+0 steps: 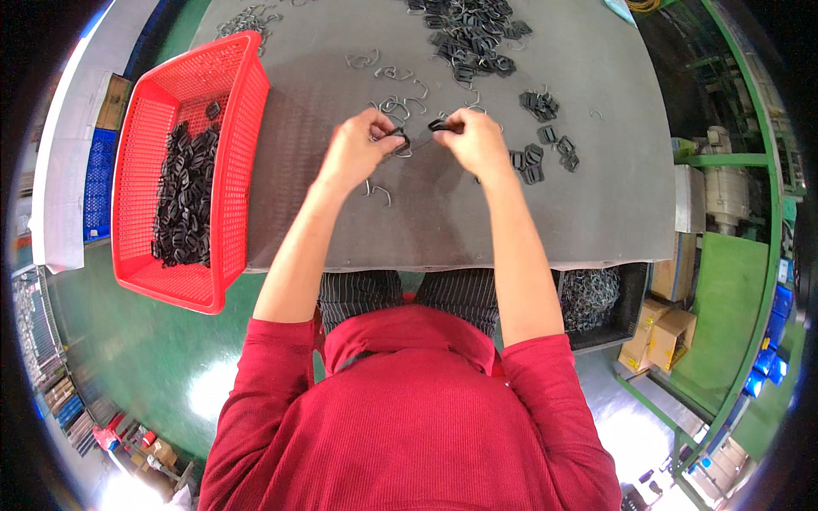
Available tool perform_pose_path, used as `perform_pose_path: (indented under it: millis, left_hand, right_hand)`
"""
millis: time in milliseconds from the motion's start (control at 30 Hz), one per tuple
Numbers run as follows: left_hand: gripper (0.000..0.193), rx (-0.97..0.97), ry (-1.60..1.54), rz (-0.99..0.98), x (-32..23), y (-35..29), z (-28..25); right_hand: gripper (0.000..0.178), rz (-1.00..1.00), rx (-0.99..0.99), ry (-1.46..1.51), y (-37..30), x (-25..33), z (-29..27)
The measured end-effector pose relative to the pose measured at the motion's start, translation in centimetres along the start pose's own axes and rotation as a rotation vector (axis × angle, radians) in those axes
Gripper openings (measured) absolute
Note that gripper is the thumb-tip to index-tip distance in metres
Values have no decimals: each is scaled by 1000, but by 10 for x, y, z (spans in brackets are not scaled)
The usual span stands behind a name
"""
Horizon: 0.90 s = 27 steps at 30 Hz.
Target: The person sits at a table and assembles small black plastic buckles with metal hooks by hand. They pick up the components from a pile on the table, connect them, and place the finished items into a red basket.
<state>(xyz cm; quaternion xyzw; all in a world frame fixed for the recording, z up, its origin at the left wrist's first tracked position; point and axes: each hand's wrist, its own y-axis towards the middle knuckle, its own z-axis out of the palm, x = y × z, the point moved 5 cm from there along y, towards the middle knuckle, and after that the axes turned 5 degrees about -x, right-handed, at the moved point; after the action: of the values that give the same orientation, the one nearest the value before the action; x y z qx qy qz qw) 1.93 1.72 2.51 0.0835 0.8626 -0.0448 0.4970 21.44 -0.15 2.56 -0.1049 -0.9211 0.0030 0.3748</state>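
Black buckles [438, 125] pinched at the fingertips of both hands

Through the head camera, I see the right hand [474, 143] closed thumb-to-finger on one buckle, and the left hand [360, 149] in a similar pinch on what looks like another dark piece, with bent wire showing just beneath. Both sit close together above the tabletop [588, 221]; whether the wire already links them, I can't tell. Loose wire hooks [394, 106] lie just beyond, spare buckles fill the red basket [240, 162] at left, and joined-looking clusters [477, 43] lie at the far side. I judge the step to be fitting wire to buckle; the next move calls for steady pinches and careful alignment.
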Motion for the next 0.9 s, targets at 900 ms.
perform_pose_path:
  millis: [900]
  left_hand:
    - [29, 716, -683, -316, -80, 34, 143]
  right_hand:
    - [23, 379, -125, 1483, -101, -152, -132]
